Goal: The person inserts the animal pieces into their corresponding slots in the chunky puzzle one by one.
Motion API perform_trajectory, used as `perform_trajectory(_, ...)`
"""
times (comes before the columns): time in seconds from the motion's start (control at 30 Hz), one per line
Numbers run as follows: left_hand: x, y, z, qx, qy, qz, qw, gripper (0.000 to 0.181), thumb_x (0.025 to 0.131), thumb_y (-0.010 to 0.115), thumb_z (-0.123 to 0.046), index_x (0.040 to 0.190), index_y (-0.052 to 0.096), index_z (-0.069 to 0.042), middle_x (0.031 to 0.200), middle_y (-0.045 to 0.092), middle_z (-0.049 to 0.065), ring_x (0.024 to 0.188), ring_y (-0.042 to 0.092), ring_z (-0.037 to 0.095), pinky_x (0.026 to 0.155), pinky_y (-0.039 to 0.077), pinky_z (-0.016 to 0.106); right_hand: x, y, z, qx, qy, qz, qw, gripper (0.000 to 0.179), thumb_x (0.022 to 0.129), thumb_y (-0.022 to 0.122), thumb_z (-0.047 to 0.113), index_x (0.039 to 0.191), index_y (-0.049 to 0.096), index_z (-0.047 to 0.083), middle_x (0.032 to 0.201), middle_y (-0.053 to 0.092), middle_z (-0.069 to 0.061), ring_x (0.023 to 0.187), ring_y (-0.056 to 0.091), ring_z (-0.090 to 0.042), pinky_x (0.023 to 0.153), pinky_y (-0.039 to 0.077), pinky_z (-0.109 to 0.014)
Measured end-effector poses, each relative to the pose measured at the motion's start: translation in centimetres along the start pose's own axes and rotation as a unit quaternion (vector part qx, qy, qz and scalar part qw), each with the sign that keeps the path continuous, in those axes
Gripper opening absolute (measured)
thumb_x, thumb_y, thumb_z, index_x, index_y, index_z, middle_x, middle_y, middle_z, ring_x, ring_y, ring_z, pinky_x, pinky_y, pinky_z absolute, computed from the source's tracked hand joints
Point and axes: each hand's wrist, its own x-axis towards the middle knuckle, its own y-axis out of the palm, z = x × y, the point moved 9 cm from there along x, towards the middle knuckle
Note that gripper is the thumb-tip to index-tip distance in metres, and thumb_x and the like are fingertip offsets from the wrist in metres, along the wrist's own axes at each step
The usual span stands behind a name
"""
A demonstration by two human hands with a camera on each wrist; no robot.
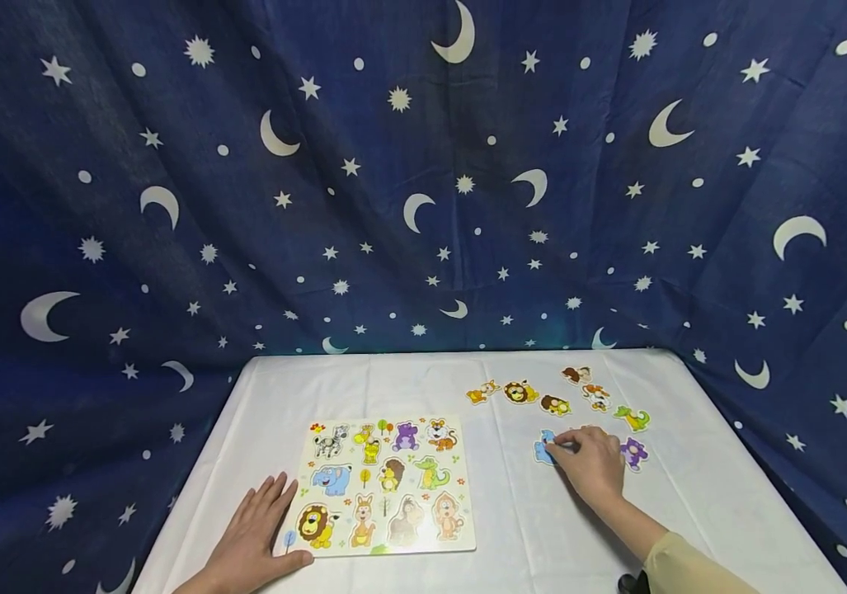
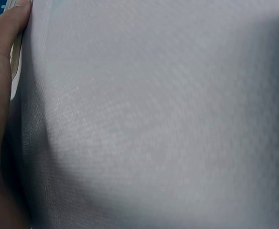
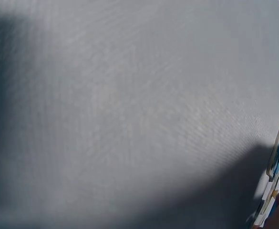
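A puzzle board (image 1: 364, 481) printed with several animals in rows lies left of the table's middle. Fingers spread, my left hand (image 1: 254, 532) rests along its left side, with the thumb at the lower left corner. In the left wrist view the thumb (image 2: 8, 28) lies against the board's edge. My right hand (image 1: 594, 469) is bent over the loose pieces on the right. Its thumb and forefinger pinch the edge of a blue elephant puzzle piece (image 1: 543, 447), partly covered by the fingertips. In the right wrist view, blue pieces (image 3: 278, 152) show beside the fingers.
Behind the right hand lie loose animal pieces: a kangaroo (image 1: 482, 392), a lion (image 1: 520, 392), a hedgehog (image 1: 555, 404), a crocodile (image 1: 632, 418) and others. A purple hippo piece (image 1: 634, 453) lies just right of that hand. A starry blue curtain (image 1: 423, 165) hangs behind the white-clothed table (image 1: 512, 536).
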Motion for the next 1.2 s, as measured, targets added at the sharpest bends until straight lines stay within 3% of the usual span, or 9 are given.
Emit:
perform_trajectory(0.27, 0.1, -0.1, -0.1, 0.002, 0.004, 0.002, 1.0000, 0.108, 0.077, 0.072, -0.075, 0.156, 0.042, -0.009, 0.161, 0.036, 0.018, 0.153, 0.020, 0.030, 0.122, -0.009, 0.025, 0.2, 0.1, 0.0, -0.004, -0.011, -0.012, 0.9999, 0.025, 0.081, 0.084, 0.035, 0.089, 0.078, 0.013, 0.111, 0.067, -0.017, 0.108, 0.049, -0.040, 0.086, 0.041, -0.057)
perform_trajectory(0.53, 0.4, 0.3, 0.3, -0.029, -0.041, 0.048, 0.9976, 0.111, 0.076, 0.070, -0.078, 0.159, 0.039, -0.010, 0.165, 0.030, 0.015, 0.153, 0.019, 0.037, 0.125, -0.006, 0.033, 0.5, 0.1, 0.1, -0.008, -0.011, -0.017, 0.9998, 0.024, 0.082, 0.085, 0.035, 0.087, 0.078, 0.013, 0.103, 0.068, -0.013, 0.102, 0.051, -0.038, 0.084, 0.041, -0.055)
perform_trajectory(0.8, 0.4, 0.3, 0.2, -0.026, -0.046, 0.059, 0.9968, 0.113, 0.076, 0.069, -0.079, 0.159, 0.038, -0.010, 0.166, 0.028, 0.015, 0.153, 0.017, 0.038, 0.125, -0.007, 0.032, 0.6, 0.1, 0.2, -0.001, -0.020, -0.032, 0.9993, 0.019, 0.080, 0.086, 0.029, 0.083, 0.078, 0.012, 0.104, 0.069, -0.013, 0.106, 0.051, -0.038, 0.088, 0.039, -0.056)
perform_trajectory(1.2, 0.2, 0.1, 0.1, -0.026, -0.039, 0.052, 0.9975, 0.112, 0.076, 0.070, -0.077, 0.158, 0.039, -0.009, 0.165, 0.029, 0.016, 0.153, 0.019, 0.038, 0.124, -0.008, 0.029, 0.1, 0.4, 1.5, 0.008, -0.096, -0.039, 0.9946, 0.012, 0.080, 0.085, 0.021, 0.086, 0.080, 0.013, 0.096, 0.065, -0.006, 0.110, 0.051, -0.037, 0.086, 0.037, -0.056)
